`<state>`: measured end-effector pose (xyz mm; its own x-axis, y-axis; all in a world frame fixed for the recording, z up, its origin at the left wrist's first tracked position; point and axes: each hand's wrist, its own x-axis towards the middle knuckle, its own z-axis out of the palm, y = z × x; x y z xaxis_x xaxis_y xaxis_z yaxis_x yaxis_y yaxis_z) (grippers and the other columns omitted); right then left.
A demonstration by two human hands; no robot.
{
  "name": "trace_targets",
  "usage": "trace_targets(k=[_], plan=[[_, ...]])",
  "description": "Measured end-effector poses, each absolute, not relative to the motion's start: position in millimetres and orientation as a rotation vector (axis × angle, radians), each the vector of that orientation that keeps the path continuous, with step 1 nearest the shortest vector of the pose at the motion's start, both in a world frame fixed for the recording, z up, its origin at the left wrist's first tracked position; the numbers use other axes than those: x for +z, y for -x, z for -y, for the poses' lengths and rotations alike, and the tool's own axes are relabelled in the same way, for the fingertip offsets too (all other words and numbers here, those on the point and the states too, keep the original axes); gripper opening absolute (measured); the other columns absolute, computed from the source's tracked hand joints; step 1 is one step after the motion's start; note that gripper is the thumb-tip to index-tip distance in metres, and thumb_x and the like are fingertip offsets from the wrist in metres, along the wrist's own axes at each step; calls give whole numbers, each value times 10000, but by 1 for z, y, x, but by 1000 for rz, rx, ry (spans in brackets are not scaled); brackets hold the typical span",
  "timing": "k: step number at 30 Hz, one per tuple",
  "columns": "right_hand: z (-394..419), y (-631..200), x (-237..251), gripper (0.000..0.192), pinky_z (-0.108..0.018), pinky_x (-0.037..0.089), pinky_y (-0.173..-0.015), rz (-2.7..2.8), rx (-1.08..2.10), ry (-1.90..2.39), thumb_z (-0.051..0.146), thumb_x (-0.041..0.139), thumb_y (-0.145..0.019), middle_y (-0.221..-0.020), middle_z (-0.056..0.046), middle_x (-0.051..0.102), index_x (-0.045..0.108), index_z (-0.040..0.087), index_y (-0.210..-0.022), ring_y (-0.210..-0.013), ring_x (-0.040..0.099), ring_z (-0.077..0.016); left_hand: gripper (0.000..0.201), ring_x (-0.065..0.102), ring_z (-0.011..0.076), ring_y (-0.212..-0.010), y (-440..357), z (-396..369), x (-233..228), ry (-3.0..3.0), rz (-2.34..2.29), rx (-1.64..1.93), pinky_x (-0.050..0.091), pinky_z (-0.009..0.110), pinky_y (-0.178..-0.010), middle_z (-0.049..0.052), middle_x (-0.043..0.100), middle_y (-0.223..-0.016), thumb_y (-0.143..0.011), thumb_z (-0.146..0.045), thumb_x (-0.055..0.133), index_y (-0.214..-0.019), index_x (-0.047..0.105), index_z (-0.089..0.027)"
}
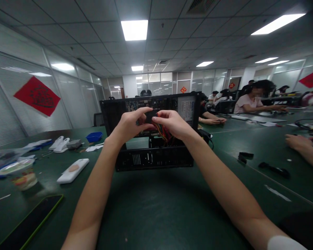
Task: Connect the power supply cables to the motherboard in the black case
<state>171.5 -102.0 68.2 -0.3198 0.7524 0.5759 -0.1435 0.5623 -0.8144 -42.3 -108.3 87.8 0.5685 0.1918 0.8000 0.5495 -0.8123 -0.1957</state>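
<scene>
Both hands meet in front of the open black metal computer case (151,132) standing on the dark green counter (156,208); the left hand (131,123) and right hand (172,123) are pinched together on a small black plug (150,116) whose bundle of coloured wires (163,133) trails down into the case; the plug looks not yet seated. A white remote-like device (73,171) and a dark phone (28,222) lie to the left; a co-worker's hand (297,140) rests at the right; nothing blocks the case.

My two forearms are bare to the elbow; a white short sleeve (285,243) edges my right arm, left hand (129,125) and right hand (173,124) ringless.
</scene>
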Motion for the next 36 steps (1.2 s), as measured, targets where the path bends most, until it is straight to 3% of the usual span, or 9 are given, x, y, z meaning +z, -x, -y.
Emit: trace_targets(k=[5, 11, 17, 24, 29, 32, 36], plan=[[107, -170, 69, 467, -295, 549, -644, 1689, 865, 536, 350, 816, -717, -774, 30, 698, 552, 217, -1079, -699, 696, -169, 594, 619, 103, -664, 44, 104, 87, 2389, 568, -1109, 504, 207, -677, -26, 676, -787, -856, -381, 823, -1362, 592, -171], [115, -170, 70, 444, -294, 530, -624, 1811, 669, 633, 300, 785, -739, -758, 32, 657, 579, 190, -1117, -711, 673, -170, 529, 635, 123, -681, 44, 105, 88, 2404, 548, -1003, 494, 231, -668, 11, 706, -831, -894, -363, 776, -1357, 621, -159], [103, -162, 63, 427, -294, 537, -582, 1734, 688, 698, 191, 726, -699, -712, 48, 655, 558, 210, -1091, -618, 649, -157, 436, 671, 147, -742, 38, 106, 85, 2292, 610, -940, 500, 240, -697, 26, 715, -873, -939, -351, 708, -1325, 618, -170], [83, -158, 54, 515, -406, 626, -833, 1481, 637, 572, 370, 821, -701, -946, -28, 747, 549, 215, -1110, -899, 742, -229, 236, 688, 192, -887, 25, 94, 75, 1986, 608, -964, 520, 288, -772, 82, 709, -977, -1040, -366, 549, -1088, 682, -176], [74, -164, 53, 369, -347, 623, -778, 1439, 591, 490, 539, 643, -906, -928, -27, 727, 574, 232, -1100, -860, 723, -194, 302, 705, 210, -981, 20, 89, 69, 1886, 621, -1075, 530, 309, -802, 115, 735, -1118, -1065, -387, 503, -1140, 719, -189], [63, -166, 49, 312, -332, 617, -753, 1476, 592, 458, 512, 533, -976, -973, -26, 717, 574, 249, -1139, -871, 713, -187, 315, 723, 218, -997, 22, 82, 64, 1854, 634, -1122, 535, 318, -819, 118, 758, -1124, -1061, -382, 516, -1174, 741, -194], [47, -169, 43, 305, -385, 598, -886, 1643, 340, 415, 380, 592, -946, -1056, -53, 714, 551, 231, -1209, -911, 702, -198, 312, 743, 215, -992, 25, 64, 56, 1837, 636, -1162, 541, 308, -816, 107, 779, -1118, -1054, -377, 537, -1158, 768, -196]])
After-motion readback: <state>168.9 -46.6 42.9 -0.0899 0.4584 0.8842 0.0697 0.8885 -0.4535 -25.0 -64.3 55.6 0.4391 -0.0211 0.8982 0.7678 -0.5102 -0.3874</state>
